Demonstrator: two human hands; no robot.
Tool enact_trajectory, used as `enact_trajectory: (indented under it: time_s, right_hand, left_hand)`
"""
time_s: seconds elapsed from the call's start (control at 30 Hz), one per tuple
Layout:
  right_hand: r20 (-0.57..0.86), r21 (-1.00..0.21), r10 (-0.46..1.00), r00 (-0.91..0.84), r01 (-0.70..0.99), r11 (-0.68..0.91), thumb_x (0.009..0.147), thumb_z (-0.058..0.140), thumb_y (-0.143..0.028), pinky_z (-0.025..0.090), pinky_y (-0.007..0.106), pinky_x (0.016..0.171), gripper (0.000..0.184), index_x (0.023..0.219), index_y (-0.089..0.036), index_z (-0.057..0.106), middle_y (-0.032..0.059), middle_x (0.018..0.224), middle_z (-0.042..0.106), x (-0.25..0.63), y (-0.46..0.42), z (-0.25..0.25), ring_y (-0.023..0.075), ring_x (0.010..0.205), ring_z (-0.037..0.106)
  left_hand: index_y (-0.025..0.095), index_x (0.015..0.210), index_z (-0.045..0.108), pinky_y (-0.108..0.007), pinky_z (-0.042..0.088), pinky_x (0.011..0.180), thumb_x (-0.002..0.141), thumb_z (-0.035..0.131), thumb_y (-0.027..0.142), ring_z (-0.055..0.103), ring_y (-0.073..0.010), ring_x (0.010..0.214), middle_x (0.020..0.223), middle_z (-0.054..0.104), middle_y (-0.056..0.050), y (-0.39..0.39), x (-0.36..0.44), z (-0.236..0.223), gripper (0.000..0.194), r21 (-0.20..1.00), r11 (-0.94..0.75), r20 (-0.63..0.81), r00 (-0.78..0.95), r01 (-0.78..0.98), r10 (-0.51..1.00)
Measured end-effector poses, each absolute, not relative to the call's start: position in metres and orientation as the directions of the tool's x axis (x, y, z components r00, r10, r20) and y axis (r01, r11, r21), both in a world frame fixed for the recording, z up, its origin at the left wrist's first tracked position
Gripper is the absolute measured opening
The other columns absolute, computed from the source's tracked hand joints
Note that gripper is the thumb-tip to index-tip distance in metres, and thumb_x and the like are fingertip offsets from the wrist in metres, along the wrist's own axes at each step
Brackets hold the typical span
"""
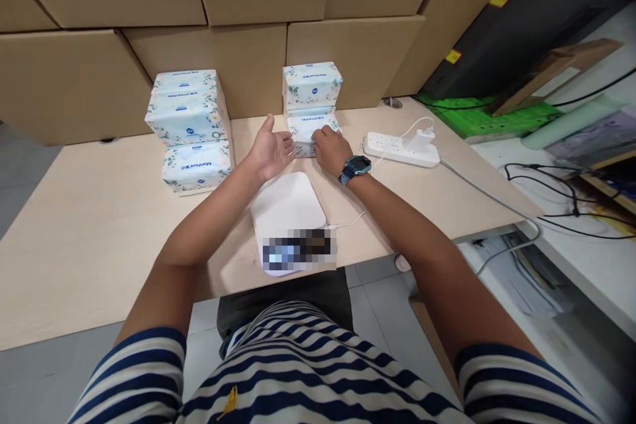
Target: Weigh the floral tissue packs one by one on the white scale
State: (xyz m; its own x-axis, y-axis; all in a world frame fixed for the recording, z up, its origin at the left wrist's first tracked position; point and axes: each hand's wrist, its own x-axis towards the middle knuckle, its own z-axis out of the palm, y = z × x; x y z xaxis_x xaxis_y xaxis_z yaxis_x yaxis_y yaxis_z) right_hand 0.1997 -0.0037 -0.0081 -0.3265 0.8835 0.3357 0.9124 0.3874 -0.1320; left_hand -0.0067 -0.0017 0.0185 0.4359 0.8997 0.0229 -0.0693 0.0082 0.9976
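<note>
My right hand (332, 151), with a watch (356, 169) on its wrist, has its bent fingers on the front tissue pack (304, 124) of the middle group. My left hand (272, 149) is open at that pack's left side, palm turned up and fingers stretched towards it. Behind that pack more tissue packs (313, 85) are stacked against cardboard. Nearer to me lies a flat white device (285, 202) like a scale, its front part pixelated. Left of my hands stands a larger group of the same floral tissue packs (183, 112), with one pack (197, 165) in front.
Cardboard boxes (243, 56) form a wall along the table's back. A white power strip (401, 149) with a plugged-in adapter lies at the right; its grey cable (489, 197) runs over the table edge. A green package (489, 122) and black cables (571, 189) lie farther right.
</note>
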Motion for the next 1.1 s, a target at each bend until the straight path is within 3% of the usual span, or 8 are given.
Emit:
enact_trajectory:
  time_s: [0.1, 0.3, 0.47, 0.6, 0.7, 0.87, 1.0, 1.1]
  right_hand:
    - [0.321, -0.113, 0.892, -0.318, 0.922, 0.37, 0.099, 0.044, -0.01, 0.048, 0.057, 0.109, 0.034, 0.124, -0.011, 0.067, 0.0269, 0.132, 0.068, 0.196, 0.005, -0.005, 0.0403, 0.12, 0.062]
    - [0.286, -0.085, 0.915, -0.286, 0.943, 0.322, 0.1, 0.043, -0.01, 0.048, 0.06, 0.11, 0.039, 0.131, -0.006, 0.065, 0.0303, 0.135, 0.065, 0.193, 0.015, -0.003, 0.0428, 0.118, 0.063]
    - [0.281, -0.096, 0.921, -0.27, 0.947, 0.307, 0.1, 0.042, -0.011, 0.045, 0.057, 0.113, 0.039, 0.132, -0.006, 0.064, 0.0301, 0.138, 0.064, 0.194, 0.018, -0.005, 0.0416, 0.122, 0.062]
    - [0.301, -0.121, 0.912, -0.277, 0.938, 0.325, 0.1, 0.042, -0.012, 0.044, 0.057, 0.115, 0.039, 0.131, -0.007, 0.065, 0.0298, 0.138, 0.067, 0.197, 0.018, -0.008, 0.0414, 0.124, 0.062]
    - [0.319, -0.153, 0.902, -0.289, 0.924, 0.35, 0.099, 0.042, -0.011, 0.045, 0.059, 0.117, 0.04, 0.131, -0.007, 0.067, 0.03, 0.14, 0.07, 0.198, 0.018, -0.009, 0.0413, 0.129, 0.064]
    - [0.348, -0.226, 0.886, -0.307, 0.89, 0.397, 0.091, 0.048, -0.006, 0.039, 0.068, 0.126, 0.045, 0.13, -0.008, 0.071, 0.028, 0.145, 0.073, 0.203, 0.016, -0.012, 0.0412, 0.149, 0.059]
    - [0.385, -0.303, 0.871, -0.305, 0.85, 0.431, 0.094, 0.054, -0.017, 0.033, 0.078, 0.129, 0.046, 0.137, -0.012, 0.071, 0.0227, 0.159, 0.066, 0.208, 0.01, -0.016, 0.043, 0.158, 0.052]
    - [0.433, -0.429, 0.86, -0.27, 0.778, 0.46, 0.098, 0.059, -0.034, 0.035, 0.071, 0.133, 0.066, 0.161, -0.013, 0.053, 0.0232, 0.172, 0.052, 0.195, 0.001, -0.023, 0.0395, 0.165, 0.043]
  left_hand:
    - [0.004, 0.17, 0.037, -0.062, 0.037, 0.134, 0.081, 0.03, 0.098, 0.022, -0.0463, 0.174, 0.169, 0.048, -0.027, -0.009, -0.018, 0.037, 0.13, 0.97, 0.194, -0.111, 0.449, -0.144, 0.886]
    - [0.016, 0.162, 0.051, -0.066, 0.035, 0.135, 0.094, 0.023, 0.091, 0.023, -0.048, 0.173, 0.166, 0.053, -0.018, -0.036, -0.036, 0.077, 0.106, 0.969, -0.001, 0.09, 0.349, -0.247, 0.933]
    - [0.018, 0.157, 0.055, -0.07, 0.034, 0.129, 0.101, 0.004, 0.084, 0.021, -0.0494, 0.173, 0.165, 0.052, -0.013, -0.049, -0.035, 0.091, 0.1, 0.949, 0.002, 0.092, 0.283, -0.314, 0.955]
    - [0.019, 0.152, 0.06, -0.068, 0.036, 0.128, 0.103, 0.002, 0.082, 0.027, -0.0471, 0.171, 0.162, 0.057, -0.011, -0.062, -0.037, 0.105, 0.099, 0.95, 0.014, 0.085, 0.302, -0.312, 0.949]
    - [0.02, 0.153, 0.06, -0.069, 0.035, 0.129, 0.105, 0.005, 0.08, 0.026, -0.0459, 0.172, 0.161, 0.059, -0.009, -0.081, -0.045, 0.124, 0.095, 0.96, -0.031, 0.106, 0.257, -0.278, 0.961]
    - [0.031, 0.16, 0.054, -0.068, 0.031, 0.134, 0.105, 0.014, 0.085, 0.022, -0.0425, 0.175, 0.165, 0.058, -0.004, -0.122, -0.078, 0.146, 0.086, 0.953, -0.263, 0.266, 0.0, -0.15, 0.964]
    - [0.044, 0.165, 0.045, -0.058, 0.026, 0.142, 0.096, 0.032, 0.095, 0.015, -0.0345, 0.178, 0.181, 0.04, 0.001, -0.141, -0.124, 0.108, 0.087, 0.919, -0.386, 0.395, -0.181, 0.08, 0.901]
    - [0.04, 0.17, 0.036, -0.055, 0.016, 0.146, 0.09, 0.041, 0.098, 0.011, -0.0333, 0.179, 0.188, 0.025, -0.003, -0.143, -0.162, 0.054, 0.099, 0.945, -0.249, 0.313, -0.362, 0.214, 0.878]
